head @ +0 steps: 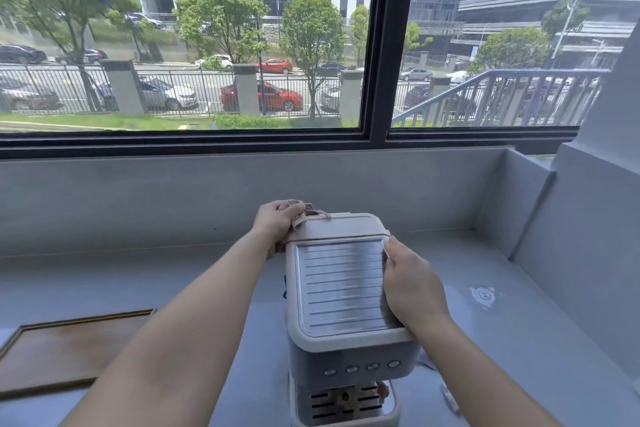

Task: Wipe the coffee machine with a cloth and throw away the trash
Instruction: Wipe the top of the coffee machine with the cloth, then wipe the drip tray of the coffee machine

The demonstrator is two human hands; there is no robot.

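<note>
Left hand (277, 222) clutches a bunched pinkish cloth (304, 215) against the coffee machine's (343, 288) rear left corner. Right hand (412, 284) rests on its right edge, fingers together.

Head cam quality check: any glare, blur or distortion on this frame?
Head view: bright daylight from the window, straight frame lines bowed by the wide angle; glare streaks on the metal top plate of the coffee machine; soft reflection patch on the counter; forearms and lower edge look soft, with slight smearing around the right hand.
</note>
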